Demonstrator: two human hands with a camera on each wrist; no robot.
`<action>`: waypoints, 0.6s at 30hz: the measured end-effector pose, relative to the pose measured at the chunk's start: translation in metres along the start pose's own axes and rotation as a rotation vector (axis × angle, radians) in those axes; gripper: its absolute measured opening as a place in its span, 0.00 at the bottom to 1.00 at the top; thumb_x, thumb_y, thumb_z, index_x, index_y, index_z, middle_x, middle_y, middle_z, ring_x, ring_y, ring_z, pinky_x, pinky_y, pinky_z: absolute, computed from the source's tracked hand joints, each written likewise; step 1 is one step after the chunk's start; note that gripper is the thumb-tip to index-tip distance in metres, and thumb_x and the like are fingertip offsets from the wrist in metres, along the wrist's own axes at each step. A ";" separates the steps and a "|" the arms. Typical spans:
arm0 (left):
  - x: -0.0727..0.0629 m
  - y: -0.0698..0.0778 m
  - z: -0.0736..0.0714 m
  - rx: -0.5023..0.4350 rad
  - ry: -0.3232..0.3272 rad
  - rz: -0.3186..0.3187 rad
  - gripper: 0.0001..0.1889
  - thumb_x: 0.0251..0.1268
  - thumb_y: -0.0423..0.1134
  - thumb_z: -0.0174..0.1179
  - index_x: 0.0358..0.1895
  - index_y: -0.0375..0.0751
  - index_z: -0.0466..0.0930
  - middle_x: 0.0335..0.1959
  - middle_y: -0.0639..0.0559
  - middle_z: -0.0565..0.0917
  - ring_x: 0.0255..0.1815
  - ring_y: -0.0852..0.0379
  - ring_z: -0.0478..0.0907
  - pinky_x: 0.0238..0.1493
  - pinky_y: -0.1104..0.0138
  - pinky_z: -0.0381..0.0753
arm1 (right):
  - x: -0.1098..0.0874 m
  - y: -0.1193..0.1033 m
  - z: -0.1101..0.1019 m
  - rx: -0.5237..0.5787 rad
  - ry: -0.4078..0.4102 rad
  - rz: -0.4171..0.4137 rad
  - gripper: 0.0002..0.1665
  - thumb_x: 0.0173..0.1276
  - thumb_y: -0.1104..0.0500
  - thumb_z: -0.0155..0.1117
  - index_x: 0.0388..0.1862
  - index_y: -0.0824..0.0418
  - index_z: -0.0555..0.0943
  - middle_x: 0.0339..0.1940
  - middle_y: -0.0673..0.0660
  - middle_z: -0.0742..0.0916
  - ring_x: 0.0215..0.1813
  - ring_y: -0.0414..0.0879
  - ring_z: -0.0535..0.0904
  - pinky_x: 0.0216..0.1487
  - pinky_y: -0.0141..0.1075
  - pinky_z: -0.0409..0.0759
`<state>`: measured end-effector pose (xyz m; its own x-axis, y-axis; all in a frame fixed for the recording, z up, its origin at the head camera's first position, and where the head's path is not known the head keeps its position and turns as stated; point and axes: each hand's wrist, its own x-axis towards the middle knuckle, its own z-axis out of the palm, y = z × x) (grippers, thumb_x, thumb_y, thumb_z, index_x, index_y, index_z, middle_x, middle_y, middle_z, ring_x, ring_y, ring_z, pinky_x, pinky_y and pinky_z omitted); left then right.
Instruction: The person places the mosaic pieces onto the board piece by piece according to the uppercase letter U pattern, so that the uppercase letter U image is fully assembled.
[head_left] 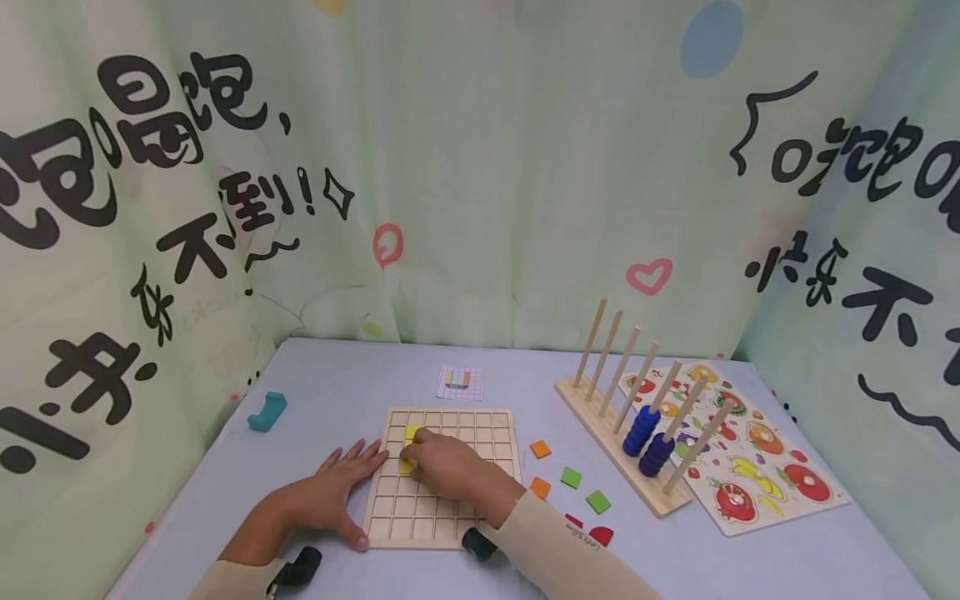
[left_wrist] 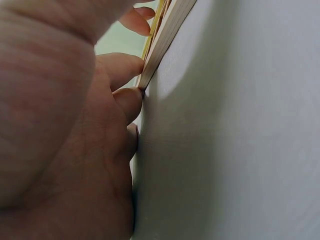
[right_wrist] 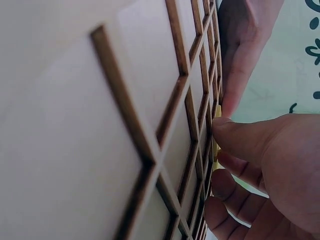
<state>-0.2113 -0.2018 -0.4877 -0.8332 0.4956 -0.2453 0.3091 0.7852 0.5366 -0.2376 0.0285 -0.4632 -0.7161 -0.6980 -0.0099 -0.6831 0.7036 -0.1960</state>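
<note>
Pale-lavender flat tbl (head_left: 337, 400) under light-wood rect. grid bd (head_left: 405, 508); L hand (head_left: 330, 492), fingers spread, touches bd's L edge; R hand (head_left: 453, 467) pinches flat yellow tile (head_left: 407, 467), L of bd's ctr; another yellow tile (head_left: 412, 432) beyond.

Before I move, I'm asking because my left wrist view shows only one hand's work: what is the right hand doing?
Observer: The right hand reaches over the grid board, thumb and fingertips on a yellow piece.
Operator: Do you see any loose green pieces on the table?
Observer: Yes, two green pieces lie between the board and the peg stand.
Operator: And what is past the board's far edge?
Observer: A small card with a coloured U-shaped pattern lies just beyond it.
</note>
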 end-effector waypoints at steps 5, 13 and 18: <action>0.000 0.001 0.000 0.000 -0.002 0.006 0.67 0.27 0.67 0.77 0.78 0.47 0.53 0.79 0.48 0.47 0.78 0.43 0.33 0.71 0.42 0.29 | -0.002 0.001 -0.001 0.003 -0.002 0.012 0.18 0.69 0.57 0.64 0.57 0.53 0.82 0.43 0.46 0.78 0.36 0.36 0.73 0.42 0.28 0.76; -0.002 0.003 -0.003 0.012 -0.002 0.006 0.68 0.28 0.66 0.77 0.78 0.45 0.52 0.79 0.47 0.47 0.78 0.42 0.33 0.71 0.43 0.29 | -0.010 0.005 -0.005 0.032 0.001 0.038 0.18 0.70 0.57 0.62 0.59 0.53 0.81 0.47 0.48 0.78 0.40 0.37 0.76 0.45 0.30 0.77; -0.004 0.005 -0.004 -0.003 -0.002 0.024 0.67 0.28 0.64 0.78 0.77 0.43 0.52 0.79 0.45 0.47 0.78 0.40 0.33 0.71 0.42 0.29 | -0.024 0.011 -0.012 0.075 0.012 0.055 0.19 0.68 0.59 0.64 0.59 0.53 0.81 0.48 0.47 0.79 0.40 0.36 0.77 0.44 0.29 0.77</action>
<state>-0.2081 -0.2009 -0.4806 -0.8248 0.5147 -0.2339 0.3275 0.7722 0.5445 -0.2300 0.0544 -0.4537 -0.7544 -0.6563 -0.0108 -0.6300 0.7286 -0.2688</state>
